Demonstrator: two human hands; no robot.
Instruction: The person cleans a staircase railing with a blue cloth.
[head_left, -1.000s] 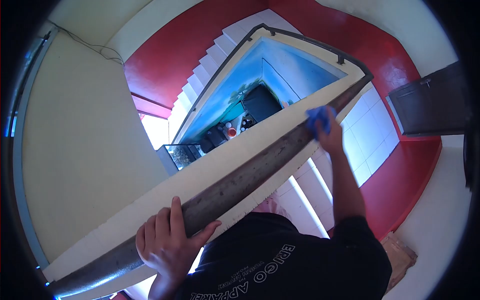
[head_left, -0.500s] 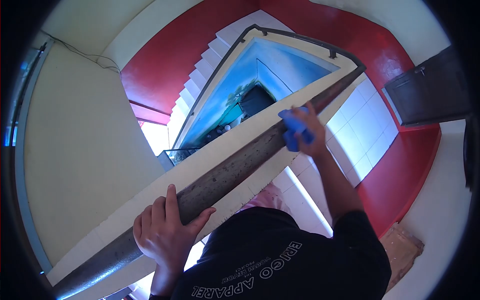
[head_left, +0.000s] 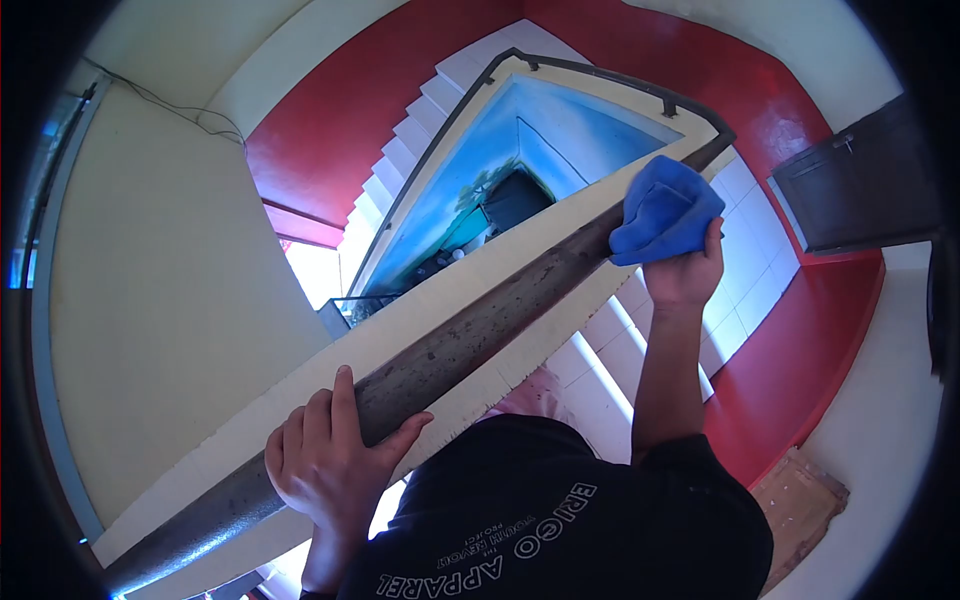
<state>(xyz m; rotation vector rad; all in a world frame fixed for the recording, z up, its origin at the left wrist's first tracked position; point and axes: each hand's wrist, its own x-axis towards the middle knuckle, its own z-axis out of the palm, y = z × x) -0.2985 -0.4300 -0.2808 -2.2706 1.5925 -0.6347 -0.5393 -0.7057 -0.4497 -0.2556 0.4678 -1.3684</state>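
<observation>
Gripping a bunched blue cloth (head_left: 665,210) in closed fingers, the right hand (head_left: 685,272) presses it onto the far end of a dark stair handrail (head_left: 470,335), toward two o'clock in the head view. The left hand (head_left: 325,465) is wrapped around the same rail near seven o'clock, fingers curled over its top and thumb along the near side, as the person in a black printed T-shirt (head_left: 560,520) leans over it. Beyond the rail, the stairwell drops to a blue-painted wall (head_left: 520,150) and white steps (head_left: 400,150) at twelve o'clock, with red walls (head_left: 330,110) around. White floor tiles (head_left: 740,240) lie at three o'clock beside a dark door (head_left: 860,190). Wiping well here likely means keeping the cloth folded around the rail's top and sides with firm, even pressure, while the left hand steadies the body.
</observation>
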